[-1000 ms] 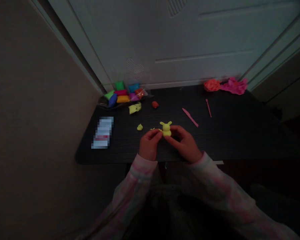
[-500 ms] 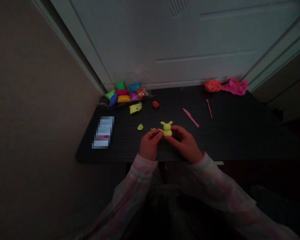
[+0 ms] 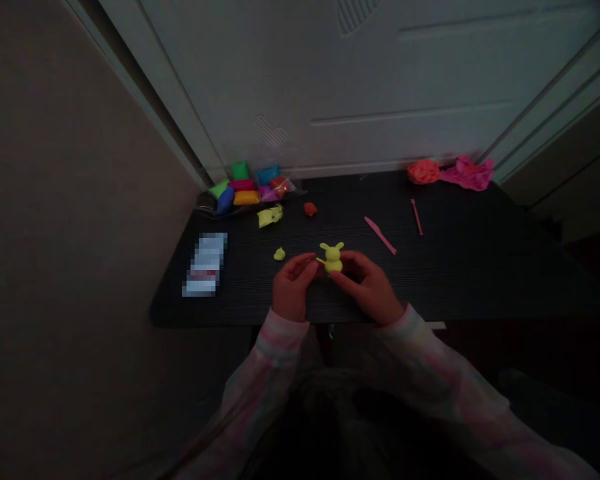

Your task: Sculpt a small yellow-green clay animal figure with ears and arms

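A small yellow clay rabbit [image 3: 333, 259] with two long ears and a thin arm sticking out to the left is held above the front part of the dark table. Fingers and thumb of my right hand [image 3: 375, 288] close around its body from the right. My left hand [image 3: 293, 288] is at the rabbit's left side, thumb and fingers pinched together at the tip of the thin arm. Exactly how the fingertips meet the arm is hard to make out. A yellow clay scrap [image 3: 279, 254] lies just beyond my left hand.
A bag of colourful clay packets [image 3: 247, 197] lies at the back left, near an opened yellow packet [image 3: 270, 216] and a red lump [image 3: 310, 209]. A blurred phone-like object [image 3: 205, 265] is at left. Pink knife [image 3: 380, 235], pink stick [image 3: 417, 217] and crumpled pink material [image 3: 467, 175] are at right.
My left hand has shifted slightly left, its thumb moving off the rabbit's body toward the arm tip. A small yellow scrap behind it is now hidden. My right hand keeps its hold.
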Tool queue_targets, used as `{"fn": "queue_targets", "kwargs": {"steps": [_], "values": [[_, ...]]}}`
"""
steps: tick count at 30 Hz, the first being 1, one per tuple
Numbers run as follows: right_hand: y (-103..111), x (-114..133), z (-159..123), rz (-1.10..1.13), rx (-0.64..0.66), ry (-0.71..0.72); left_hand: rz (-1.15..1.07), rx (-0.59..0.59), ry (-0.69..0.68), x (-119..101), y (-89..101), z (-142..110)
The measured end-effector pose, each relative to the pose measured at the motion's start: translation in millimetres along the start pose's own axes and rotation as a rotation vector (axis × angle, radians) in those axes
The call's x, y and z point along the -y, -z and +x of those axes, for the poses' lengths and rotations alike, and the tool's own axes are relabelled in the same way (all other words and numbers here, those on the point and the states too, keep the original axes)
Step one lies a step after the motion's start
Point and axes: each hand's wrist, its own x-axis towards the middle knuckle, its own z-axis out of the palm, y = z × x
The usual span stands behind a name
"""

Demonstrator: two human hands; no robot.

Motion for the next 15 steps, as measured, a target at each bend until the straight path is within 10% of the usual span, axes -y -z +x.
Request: {"fn": "queue_targets", "kwargs": {"steps": [15], "values": [[1,2,0,-0.168,0.035,0.091,0.479,-0.034,-0.364,-6,14.6,1]]}}
